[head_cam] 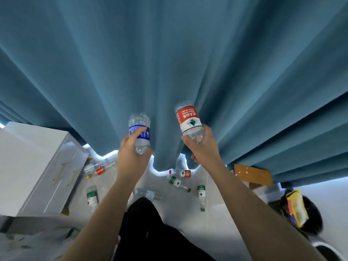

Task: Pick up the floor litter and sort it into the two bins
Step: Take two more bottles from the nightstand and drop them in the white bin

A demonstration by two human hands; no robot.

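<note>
My left hand (130, 155) grips a clear plastic bottle with a blue label (139, 131), held up in front of the blue curtain. My right hand (202, 147) grips a clear bottle with a red and white label (188, 118), also raised, with its neck down in my fingers. On the pale floor below lie several more empty bottles: green-labelled ones (92, 196) (176, 181) (201, 194), a red-labelled one (185, 173) and a cluster near the cabinet (97, 169). A black bin (308, 217) at the right holds a yellow wrapper (296, 207).
A blue curtain (169, 63) hangs across the whole back. A white cabinet with gold handles (43, 166) stands at the left. A brown cardboard piece (252, 174) lies under the curtain at the right. A white rim (327, 249) shows at the bottom right. My dark trouser leg (150, 228) is below.
</note>
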